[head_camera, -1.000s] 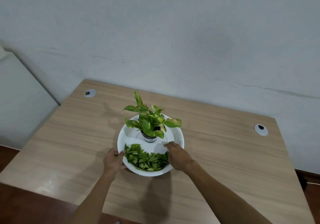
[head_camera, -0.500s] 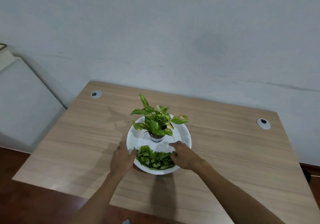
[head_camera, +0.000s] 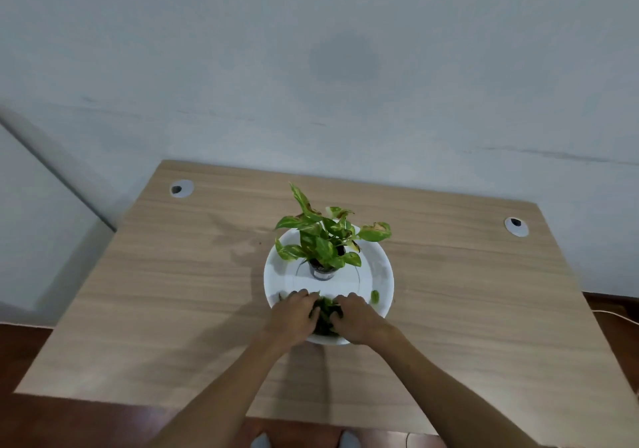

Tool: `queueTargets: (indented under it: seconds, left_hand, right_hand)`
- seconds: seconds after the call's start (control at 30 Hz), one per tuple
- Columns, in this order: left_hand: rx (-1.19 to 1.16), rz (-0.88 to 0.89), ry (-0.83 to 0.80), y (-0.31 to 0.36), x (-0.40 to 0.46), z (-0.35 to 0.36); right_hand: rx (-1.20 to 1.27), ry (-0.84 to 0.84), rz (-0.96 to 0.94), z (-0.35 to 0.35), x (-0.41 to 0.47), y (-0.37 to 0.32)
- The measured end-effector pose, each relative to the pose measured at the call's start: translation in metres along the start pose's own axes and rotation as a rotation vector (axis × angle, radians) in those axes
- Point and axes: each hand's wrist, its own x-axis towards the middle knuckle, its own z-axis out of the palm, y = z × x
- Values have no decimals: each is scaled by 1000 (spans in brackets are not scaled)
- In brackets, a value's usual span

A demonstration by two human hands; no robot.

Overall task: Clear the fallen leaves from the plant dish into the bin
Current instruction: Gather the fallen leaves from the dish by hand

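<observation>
Your left hand and right hand sit side by side in the near part of the white plant dish, palms down, fingers curled inward toward each other. Between them you have the fallen leaves gathered into a dark green clump, and both sets of fingers press against it from either side. Whether each hand has truly closed around the leaves or only cups them, you cannot tell from this angle, since the backs of your hands hide the fingertips. One loose leaf lies apart on the dish, just to the right of your right hand, and a sliver of green shows at the dish's left rim beside your left hand.

The dish stands around the middle of the tabletop, slightly nearer the far edge than the near one. In its far half stands the potted plant, upright in a small clear pot, its variegated leaves spreading over the dish's far rim.

Two round cable grommets sit in the tabletop: one near the far left corner, another near the far right corner. Both of your forearms reach in over the near edge.
</observation>
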Motion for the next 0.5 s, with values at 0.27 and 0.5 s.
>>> queueTargets:
  seconds: [0.27,0.5]
  left_hand:
    - [196,113,67,-31,9,-13]
    - [235,55,-50,-20,6,-2]
  right_hand:
    - [-303,108,104,-16,11,34]
    - [-581,63,44,2,-8,11]
